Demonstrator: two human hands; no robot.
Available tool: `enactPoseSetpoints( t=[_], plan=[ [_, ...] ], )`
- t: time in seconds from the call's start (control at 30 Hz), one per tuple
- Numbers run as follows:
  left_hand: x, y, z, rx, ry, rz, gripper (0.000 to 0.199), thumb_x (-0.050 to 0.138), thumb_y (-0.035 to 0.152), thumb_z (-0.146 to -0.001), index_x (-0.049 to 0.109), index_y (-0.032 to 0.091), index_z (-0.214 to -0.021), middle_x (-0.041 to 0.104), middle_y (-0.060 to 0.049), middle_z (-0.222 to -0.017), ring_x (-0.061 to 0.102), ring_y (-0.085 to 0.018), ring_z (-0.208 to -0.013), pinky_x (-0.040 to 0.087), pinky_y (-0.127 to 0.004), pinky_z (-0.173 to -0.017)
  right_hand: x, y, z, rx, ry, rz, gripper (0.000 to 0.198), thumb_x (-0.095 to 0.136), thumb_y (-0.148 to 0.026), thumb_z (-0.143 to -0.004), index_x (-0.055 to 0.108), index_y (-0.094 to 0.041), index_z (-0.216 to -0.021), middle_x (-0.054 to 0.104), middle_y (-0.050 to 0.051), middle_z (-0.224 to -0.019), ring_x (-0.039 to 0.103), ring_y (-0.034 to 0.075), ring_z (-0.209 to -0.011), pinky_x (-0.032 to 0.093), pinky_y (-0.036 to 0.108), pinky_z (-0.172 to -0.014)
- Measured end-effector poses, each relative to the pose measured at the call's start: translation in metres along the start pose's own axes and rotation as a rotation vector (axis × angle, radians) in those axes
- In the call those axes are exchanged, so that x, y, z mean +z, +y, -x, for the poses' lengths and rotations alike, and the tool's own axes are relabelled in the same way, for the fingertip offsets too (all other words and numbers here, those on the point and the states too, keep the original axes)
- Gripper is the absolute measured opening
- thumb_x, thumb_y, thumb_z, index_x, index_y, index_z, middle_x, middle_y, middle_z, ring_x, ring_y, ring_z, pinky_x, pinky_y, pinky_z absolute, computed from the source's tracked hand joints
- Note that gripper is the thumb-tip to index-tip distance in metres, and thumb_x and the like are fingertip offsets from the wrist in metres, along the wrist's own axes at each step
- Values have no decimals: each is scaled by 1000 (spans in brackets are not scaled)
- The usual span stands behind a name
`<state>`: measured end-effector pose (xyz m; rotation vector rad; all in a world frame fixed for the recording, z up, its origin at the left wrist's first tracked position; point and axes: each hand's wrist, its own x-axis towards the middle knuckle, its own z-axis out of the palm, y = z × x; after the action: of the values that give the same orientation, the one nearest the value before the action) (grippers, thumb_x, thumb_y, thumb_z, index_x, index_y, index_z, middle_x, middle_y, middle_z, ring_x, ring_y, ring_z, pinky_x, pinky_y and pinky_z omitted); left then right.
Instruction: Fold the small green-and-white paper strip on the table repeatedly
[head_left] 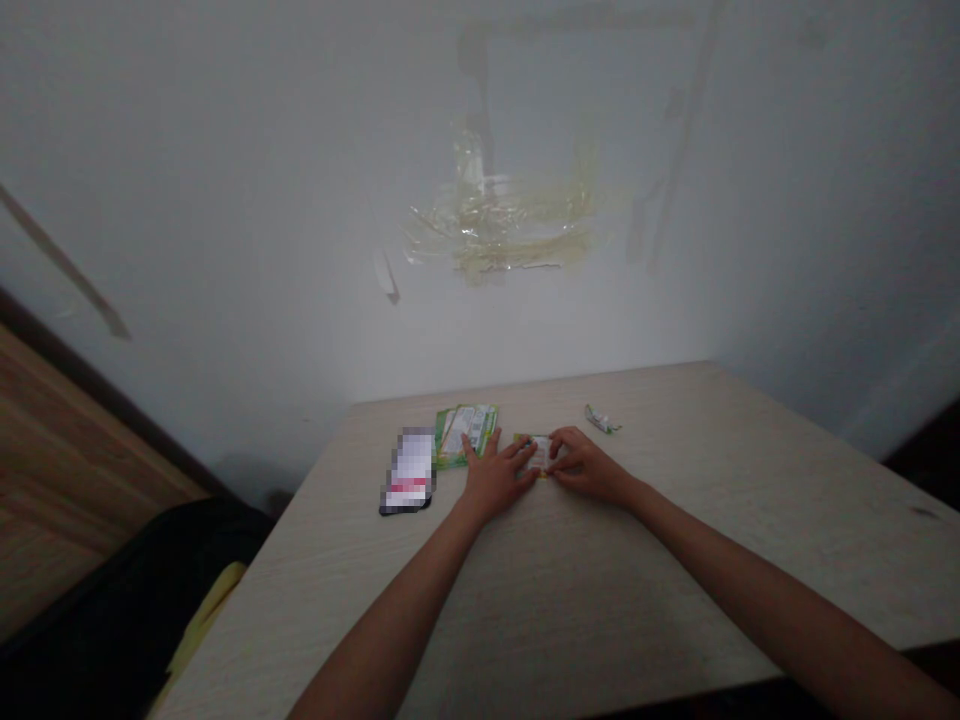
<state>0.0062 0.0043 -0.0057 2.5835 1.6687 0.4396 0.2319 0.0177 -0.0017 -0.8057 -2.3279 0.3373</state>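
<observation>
A small flat printed packet point(539, 455), white in the middle with green and yellow edges, lies on the table between my hands. My left hand point(496, 478) rests flat with its fingers spread, some fingertips on the packet's left side. Its other fingers reach toward a pile of green-and-white packets point(466, 430). At the packet's right edge, my right hand point(589, 465) has its thumb and fingers bent together in a pinch on it. Part of the packet is hidden under the fingers, and its print is too small to read.
Left of the pile lies a phone point(409, 470) with a blurred-out screen. A crumpled wrapper strip point(602, 419) sits behind my right hand. The pale wooden table point(585, 600) meets a wall point(300, 200) with peeling clear tape point(517, 225). Dark and yellow cloth point(202, 615) is at the lower left.
</observation>
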Motion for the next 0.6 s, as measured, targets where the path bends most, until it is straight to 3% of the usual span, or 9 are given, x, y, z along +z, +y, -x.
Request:
enactPoseSetpoints(
  t=[0.3,0.6],
  plan=[
    [-1,0,0,5,-5,-1,49,37,62,-94,42,51,-141,45,8,-151,19,-37,-148,-15,-82,-102,-2,-3,3,-10,-76,-79,12,67,-24,-86,78,-27,-87,64,7,-104,51,23,-116,42,43,-102],
    [-3,1,1,15,-24,-52,49,31,63,-94,40,53,-142,37,10,-156,13,-36,-150,-13,-81,-104,5,13,5,-41,2,-164,8,69,-27,-85,77,-25,-86,64,7,-108,53,23,-113,43,41,-101]
  ],
)
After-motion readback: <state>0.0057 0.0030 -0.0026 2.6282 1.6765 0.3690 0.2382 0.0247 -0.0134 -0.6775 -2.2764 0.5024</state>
